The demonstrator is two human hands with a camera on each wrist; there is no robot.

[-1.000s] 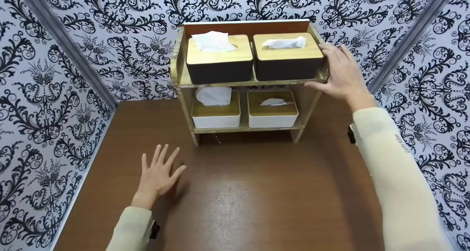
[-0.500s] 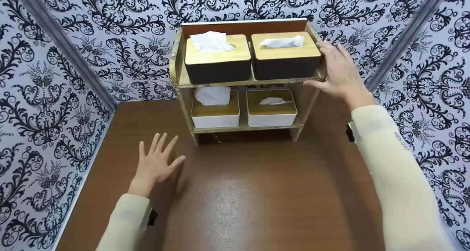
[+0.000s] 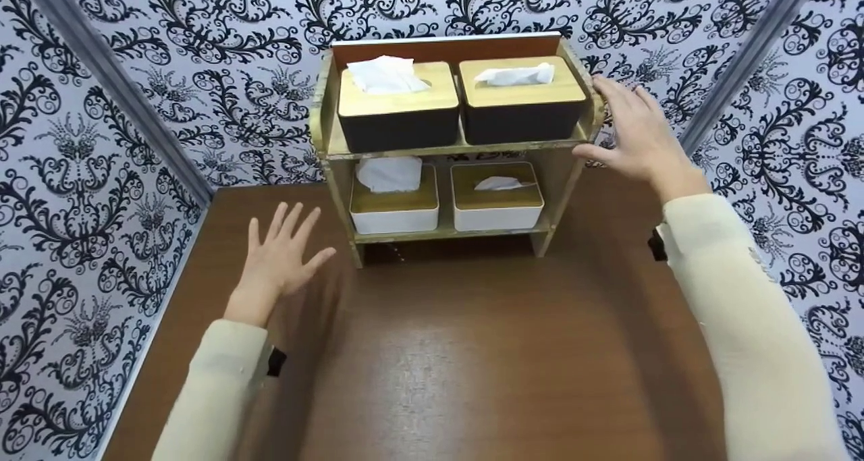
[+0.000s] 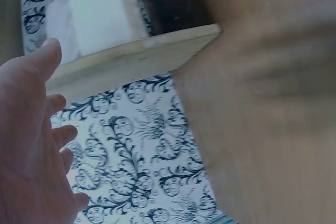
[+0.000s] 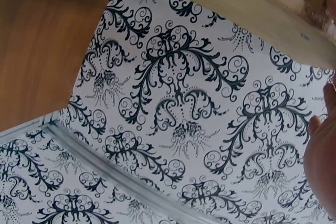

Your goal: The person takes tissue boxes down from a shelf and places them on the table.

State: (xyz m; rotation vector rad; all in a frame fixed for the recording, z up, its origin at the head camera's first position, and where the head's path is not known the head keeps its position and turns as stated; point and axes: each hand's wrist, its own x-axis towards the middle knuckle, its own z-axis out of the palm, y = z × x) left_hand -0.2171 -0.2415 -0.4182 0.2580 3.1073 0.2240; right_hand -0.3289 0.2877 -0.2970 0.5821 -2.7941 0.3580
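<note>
A small two-tier wooden shelf stands against the back wall. On its upper tier sit two black tissue boxes with wooden lids, the left black box and the right black box. The lower tier bears a left white tissue box and a right white tissue box. White tissue pokes out of each lid. My right hand is beside the shelf's upper right side, fingers extended, fingertips close to the side panel. Left of the shelf, my left hand hovers over the table with fingers spread, holding nothing.
The shelf rests on a brown wooden table. Patterned walls enclose the back and both sides, with grey corner strips where they meet. A dark strap piece shows at the left sleeve.
My left hand has moved forward toward the shelf's left side. My right hand has drawn slightly outward from the shelf's right side, its thumb leaving the front edge. The boxes keep their places.
</note>
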